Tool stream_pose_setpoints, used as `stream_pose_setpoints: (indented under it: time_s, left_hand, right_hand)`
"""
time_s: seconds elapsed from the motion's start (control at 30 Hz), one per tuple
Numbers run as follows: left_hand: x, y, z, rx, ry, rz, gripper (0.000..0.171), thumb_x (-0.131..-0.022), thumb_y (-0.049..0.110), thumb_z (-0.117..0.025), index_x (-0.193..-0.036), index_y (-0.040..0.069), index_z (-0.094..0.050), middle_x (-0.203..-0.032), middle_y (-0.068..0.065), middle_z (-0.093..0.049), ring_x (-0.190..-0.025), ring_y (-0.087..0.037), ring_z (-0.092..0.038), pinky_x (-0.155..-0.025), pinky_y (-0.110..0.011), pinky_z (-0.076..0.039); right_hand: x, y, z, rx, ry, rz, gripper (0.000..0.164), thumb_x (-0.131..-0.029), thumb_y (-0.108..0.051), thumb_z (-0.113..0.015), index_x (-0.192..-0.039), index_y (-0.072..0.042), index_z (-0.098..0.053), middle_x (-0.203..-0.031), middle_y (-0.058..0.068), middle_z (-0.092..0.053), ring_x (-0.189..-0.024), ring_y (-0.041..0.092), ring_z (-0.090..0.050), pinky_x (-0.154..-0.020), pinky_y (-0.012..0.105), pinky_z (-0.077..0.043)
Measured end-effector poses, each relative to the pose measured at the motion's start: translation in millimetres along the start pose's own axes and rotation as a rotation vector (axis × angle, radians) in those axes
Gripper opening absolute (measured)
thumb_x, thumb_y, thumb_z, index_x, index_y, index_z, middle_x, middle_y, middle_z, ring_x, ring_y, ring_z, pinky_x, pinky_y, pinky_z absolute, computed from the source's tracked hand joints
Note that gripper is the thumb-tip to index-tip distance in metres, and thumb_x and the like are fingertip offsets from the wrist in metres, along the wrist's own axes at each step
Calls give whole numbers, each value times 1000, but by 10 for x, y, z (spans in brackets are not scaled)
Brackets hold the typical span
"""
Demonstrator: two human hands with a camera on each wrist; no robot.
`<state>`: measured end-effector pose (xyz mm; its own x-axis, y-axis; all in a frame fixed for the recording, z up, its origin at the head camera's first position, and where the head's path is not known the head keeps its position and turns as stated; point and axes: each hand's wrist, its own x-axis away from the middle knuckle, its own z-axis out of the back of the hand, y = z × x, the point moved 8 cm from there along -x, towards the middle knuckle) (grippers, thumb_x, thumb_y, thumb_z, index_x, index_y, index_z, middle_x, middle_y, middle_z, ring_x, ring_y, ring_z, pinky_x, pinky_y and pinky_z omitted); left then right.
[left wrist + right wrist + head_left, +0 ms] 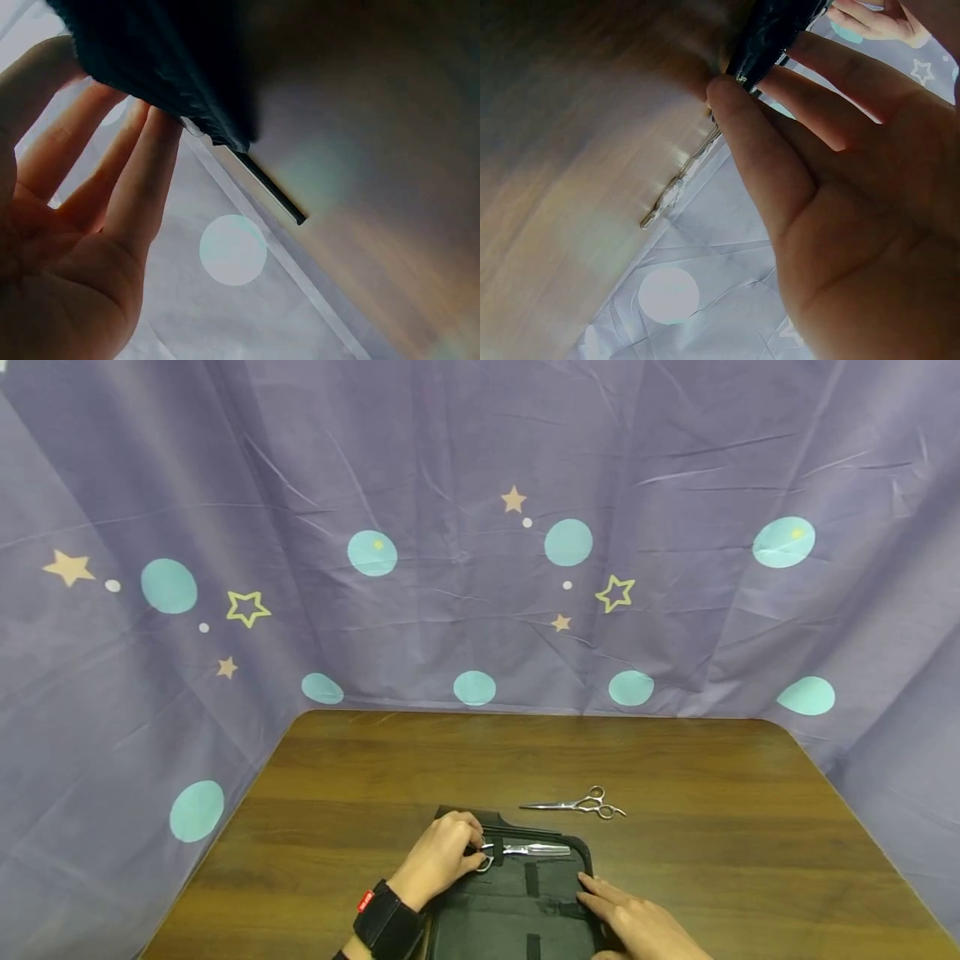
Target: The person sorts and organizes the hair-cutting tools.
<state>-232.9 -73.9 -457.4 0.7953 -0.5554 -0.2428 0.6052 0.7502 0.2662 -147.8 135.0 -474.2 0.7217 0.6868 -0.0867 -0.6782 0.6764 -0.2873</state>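
Observation:
A dark zip-edged tool case (495, 914) lies unfolded on the table, with elastic loops across its inside. Tucked under one of these loops are hairdressing scissors (536, 850), blades pointing right. My left hand (442, 852) pinches their ring handles between thumb and fingers at the case's upper left; the fingertips partly cover the rings. On the case's right edge rests my right hand (637, 918), its fingers nearly straight. In the right wrist view its thumb (761, 161) touches the case's edge. Beyond the case lies a second pair of hairdressing scissors (577, 805), blades pointing left.
The brown wooden table (360, 768) extends around the case, with rounded far corners. A purple curtain (465, 460) with stars and dots hangs behind it and along both sides. A black wristband (388, 918) wraps the left wrist.

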Motion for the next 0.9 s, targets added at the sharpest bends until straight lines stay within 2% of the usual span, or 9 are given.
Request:
stream_pose_setpoints:
  time_s: [0.17, 0.33, 0.5, 0.7, 0.8, 0.9]
  left_hand:
    - [65, -68, -11, 77, -40, 51, 9, -79, 26, -68, -79, 17, -68, -99, 3, -61, -95, -17, -57, -85, -31, -45]
    - [163, -74, 1, 123, -94, 71, 35, -81, 43, -63, -95, 11, -69, -111, 0, -60, -105, -19, -55, -89, -34, -44]
    - [248, -16, 17, 70, -148, 38, 68, -74, 63, -57, -113, 7, -63, -125, -3, -55, -116, -20, -49, -94, -37, -41]
    - [348, 46, -8, 48, -250, 12, 99, -62, 73, -58, -133, 5, -46, -142, -7, -39, -130, -23, -37, -98, -40, -37]
    - [385, 87, -15, 35, -274, -21, 109, -58, 75, -59, -138, 3, -39, -146, -9, -33, -133, -25, -32, -100, -39, -35]
    - [402, 116, -21, 34, -278, -33, 113, -56, 75, -60, -139, 3, -35, -148, -9, -29, -135, -25, -29, -100, -39, -35]
  right_hand:
    - [-16, -27, -12, 18, 34, 26, 73, -78, -61, -53, -124, -5, -54, -131, 14, -49, -109, 29, -55, -75, 34, -48]
    - [-19, -57, -11, 42, 67, 43, 72, -79, -62, -51, -123, -5, -55, -130, 14, -51, -106, 28, -57, -73, 33, -49]
    - [-20, -51, 0, 32, 59, 43, 74, -79, -63, -50, -124, -5, -54, -130, 14, -50, -105, 28, -57, -73, 33, -49]
    - [-16, -42, 32, 11, 34, 38, 73, -79, -62, -51, -125, -6, -53, -132, 13, -49, -105, 26, -57, -72, 34, -49]
    - [-16, -24, 54, -13, 3, 15, 72, -79, -62, -52, -125, -6, -53, -133, 12, -48, -105, 27, -57, -73, 35, -49]
    - [-20, 24, 72, -66, -50, -45, 73, -79, -62, -52, -128, -9, -51, -135, 9, -46, -109, 29, -55, -75, 37, -49]
